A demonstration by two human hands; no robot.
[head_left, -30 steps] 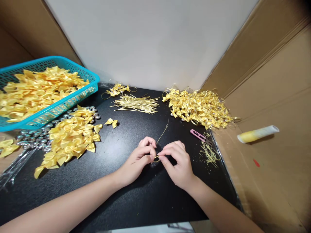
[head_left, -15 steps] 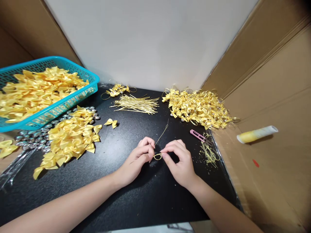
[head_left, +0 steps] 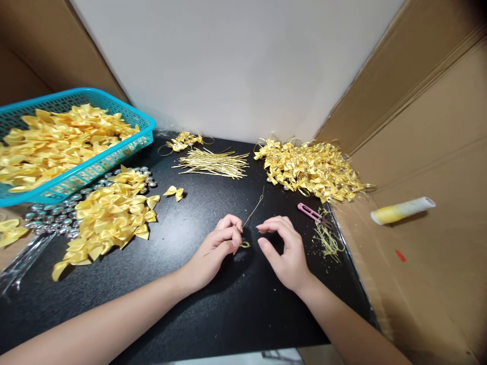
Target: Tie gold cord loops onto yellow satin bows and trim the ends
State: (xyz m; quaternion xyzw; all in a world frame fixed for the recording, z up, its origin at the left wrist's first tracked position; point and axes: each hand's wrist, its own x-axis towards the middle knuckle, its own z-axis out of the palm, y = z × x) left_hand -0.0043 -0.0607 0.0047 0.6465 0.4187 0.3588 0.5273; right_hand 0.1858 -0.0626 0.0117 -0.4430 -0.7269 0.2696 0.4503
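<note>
Pinched in my left hand (head_left: pixel 218 248) is a thin gold cord (head_left: pixel 254 210). One end runs up and away over the table to a narrow loop, and a small curled loop pokes out beside my fingertips. My right hand (head_left: pixel 285 248) hovers just to the right, thumb and fingers apart, with nothing visible between them. Farther back lies a bundle of cut gold cords (head_left: pixel 215 163). A single yellow ribbon bow (head_left: pixel 174 192) sits to the left of it, nearer to me.
A turquoise basket (head_left: pixel 125 152) of yellow bows stands at left, above a bow pile (head_left: pixel 114 213) and silvery beads (head_left: pixel 49 218). At right are finished-looking beaded bows (head_left: pixel 312 170), pink thread snips (head_left: pixel 310 211), cord scraps (head_left: pixel 327 241) and a yellow-white tube (head_left: pixel 403 210).
My right thumb and fingers have let go of the small cord loop and opened, moving slightly right. The loop looks smaller. My left hand stays in place with the cord.
</note>
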